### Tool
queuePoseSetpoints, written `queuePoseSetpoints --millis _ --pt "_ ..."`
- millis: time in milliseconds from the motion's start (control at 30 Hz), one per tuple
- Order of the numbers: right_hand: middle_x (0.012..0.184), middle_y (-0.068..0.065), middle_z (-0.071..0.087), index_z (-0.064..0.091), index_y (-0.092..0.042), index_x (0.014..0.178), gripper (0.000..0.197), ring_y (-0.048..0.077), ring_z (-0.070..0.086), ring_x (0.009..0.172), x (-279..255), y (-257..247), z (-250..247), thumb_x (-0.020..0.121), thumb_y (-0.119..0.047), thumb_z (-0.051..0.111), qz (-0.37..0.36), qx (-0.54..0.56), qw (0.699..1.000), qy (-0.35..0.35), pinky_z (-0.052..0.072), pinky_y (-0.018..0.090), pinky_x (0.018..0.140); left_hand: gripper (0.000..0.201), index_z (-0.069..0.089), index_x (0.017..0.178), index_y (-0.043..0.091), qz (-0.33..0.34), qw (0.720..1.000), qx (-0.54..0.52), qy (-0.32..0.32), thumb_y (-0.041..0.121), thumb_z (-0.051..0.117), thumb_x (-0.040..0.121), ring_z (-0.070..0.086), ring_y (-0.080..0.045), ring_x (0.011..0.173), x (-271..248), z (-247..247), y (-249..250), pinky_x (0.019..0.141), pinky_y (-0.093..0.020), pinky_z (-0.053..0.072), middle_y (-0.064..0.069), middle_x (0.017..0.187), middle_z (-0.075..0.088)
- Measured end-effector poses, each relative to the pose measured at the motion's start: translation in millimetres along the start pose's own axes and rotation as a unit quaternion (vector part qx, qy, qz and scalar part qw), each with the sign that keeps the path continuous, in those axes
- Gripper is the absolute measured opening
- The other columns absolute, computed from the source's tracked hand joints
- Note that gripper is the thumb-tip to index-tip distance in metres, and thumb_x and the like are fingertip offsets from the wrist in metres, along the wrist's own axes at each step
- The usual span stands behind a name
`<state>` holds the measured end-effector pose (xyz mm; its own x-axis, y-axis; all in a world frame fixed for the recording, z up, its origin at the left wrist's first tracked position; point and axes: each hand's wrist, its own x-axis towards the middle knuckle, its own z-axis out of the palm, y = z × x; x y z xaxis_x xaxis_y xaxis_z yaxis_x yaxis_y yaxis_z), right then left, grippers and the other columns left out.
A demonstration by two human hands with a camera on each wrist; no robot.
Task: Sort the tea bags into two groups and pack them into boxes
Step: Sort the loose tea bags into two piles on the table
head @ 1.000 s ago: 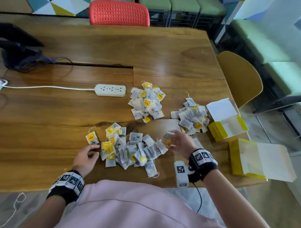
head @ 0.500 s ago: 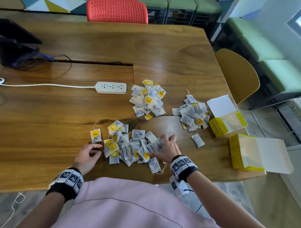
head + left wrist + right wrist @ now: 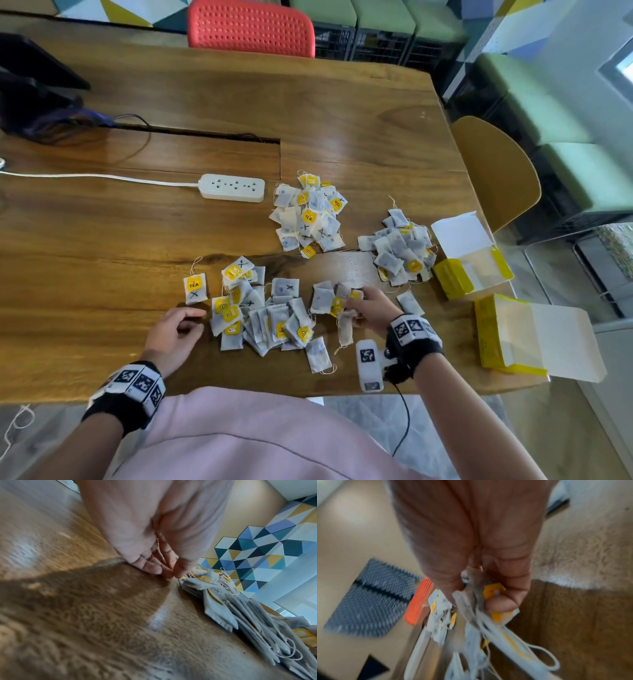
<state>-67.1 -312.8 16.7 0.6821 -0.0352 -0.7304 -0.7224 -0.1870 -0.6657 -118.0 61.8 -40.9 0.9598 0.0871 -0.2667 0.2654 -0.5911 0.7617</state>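
A loose heap of unsorted tea bags (image 3: 263,315) lies in front of me on the wooden table (image 3: 102,246). My right hand (image 3: 354,303) is at the heap's right end and pinches a few tea bags (image 3: 493,592) with yellow tags; one bag (image 3: 344,330) dangles below it. My left hand (image 3: 191,320) rests on the table at the heap's left edge, fingers loosely curled, holding nothing; its fingertips (image 3: 154,569) touch the wood. Two sorted piles lie further back: one in the middle (image 3: 310,216), one to the right (image 3: 400,253). Two open yellow boxes (image 3: 469,270) (image 3: 507,337) stand at the right.
A single tea bag (image 3: 195,287) lies apart, left of the heap, and another (image 3: 409,303) lies below the right pile. A white power strip (image 3: 233,186) with its cord sits behind. A yellow chair (image 3: 496,171) is off the right edge, a red chair (image 3: 250,29) across the table.
My right hand left a bag below the right pile, came back to the near heap and took hold of a few tea bags. The left hand has hardly moved.
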Motion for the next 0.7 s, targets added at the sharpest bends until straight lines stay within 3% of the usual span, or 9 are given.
queuePoseSetpoints --millis 67,133,233,300,400,500,600,700 --pt "0.085 0.013 0.059 0.054 -0.005 0.1 0.012 0.021 0.059 0.07 -5 0 -9 0.09 -0.003 0.061 0.009 0.053 0.998 -0.035 0.048 0.03 0.058 0.024 0.066 0.101 0.02 0.004 1.0 0.001 0.004 0.002 0.065 0.086 0.06 -0.005 0.087 0 1 0 0.069 -0.001 0.044 -0.001 0.111 0.059" --pt "0.078 0.011 0.057 0.054 -0.005 0.095 0.007 0.019 0.057 0.065 -7 -2 -15 0.091 0.0 0.056 0.019 0.081 0.995 -0.054 0.047 0.029 0.057 0.023 0.066 0.101 0.02 0.003 1.0 0.003 0.003 0.002 0.065 0.086 0.06 -0.005 0.087 1 2 0 0.069 0.0 0.043 -0.001 0.112 0.058" --pt "0.072 0.01 0.054 0.054 -0.008 0.085 0.012 0.016 0.054 0.057 -11 -5 -22 0.091 0.002 0.053 0.029 0.111 0.992 -0.052 0.044 0.024 0.049 0.024 0.066 0.1 0.022 -0.004 1.0 0.001 0.007 0.002 0.066 0.086 0.061 -0.009 0.088 1 2 -1 0.071 -0.008 0.048 -0.002 0.113 0.058" --pt "0.074 0.011 0.057 0.054 -0.008 0.094 0.011 0.017 0.056 0.057 -11 -6 -27 0.09 0.003 0.054 0.035 0.118 0.991 -0.05 0.042 0.023 0.046 0.024 0.066 0.099 0.022 -0.014 1.0 -0.003 0.013 0.003 0.066 0.086 0.062 -0.015 0.091 2 3 -1 0.077 -0.022 0.051 -0.003 0.115 0.058" --pt "0.083 0.016 0.063 0.047 -0.008 0.12 0.037 0.02 0.062 0.065 -6 -7 -34 0.087 0.001 0.06 0.044 0.103 0.994 -0.019 0.046 0.026 0.049 0.022 0.067 0.101 0.02 -0.018 1.0 0.004 0.016 0.004 0.066 0.086 0.062 -0.017 0.094 1 5 0 0.08 -0.029 0.051 -0.003 0.117 0.058" --pt "0.076 0.014 0.061 0.049 -0.005 0.109 0.021 0.021 0.061 0.063 -7 -15 -38 0.09 -0.002 0.056 0.024 0.075 0.997 -0.019 0.044 0.023 0.045 0.022 0.067 0.101 0.02 -0.017 1.0 0.002 0.021 0.003 0.066 0.086 0.062 -0.017 0.094 0 6 0 0.079 -0.026 0.05 -0.002 0.116 0.058" --pt "0.072 0.013 0.059 0.052 -0.005 0.09 0.004 0.019 0.06 0.059 -11 -33 -50 0.091 -0.002 0.052 -0.01 0.065 0.998 -0.02 0.041 0.021 0.044 0.023 0.067 0.101 0.022 -0.018 1.0 0.008 0.02 0.004 0.065 0.087 0.061 -0.015 0.094 0 7 -1 0.073 -0.011 0.047 0.0 0.114 0.058" --pt "0.062 0.012 0.056 0.049 -0.007 0.076 0.017 0.015 0.056 0.049 -11 -59 -73 0.092 0.0 0.052 -0.053 0.072 0.996 0.031 0.037 0.02 0.042 0.022 0.068 0.102 0.018 -0.022 0.999 0.01 0.029 0.003 0.065 0.087 0.061 -0.016 0.093 -1 8 -1 0.068 0.0 0.043 -0.001 0.113 0.058"
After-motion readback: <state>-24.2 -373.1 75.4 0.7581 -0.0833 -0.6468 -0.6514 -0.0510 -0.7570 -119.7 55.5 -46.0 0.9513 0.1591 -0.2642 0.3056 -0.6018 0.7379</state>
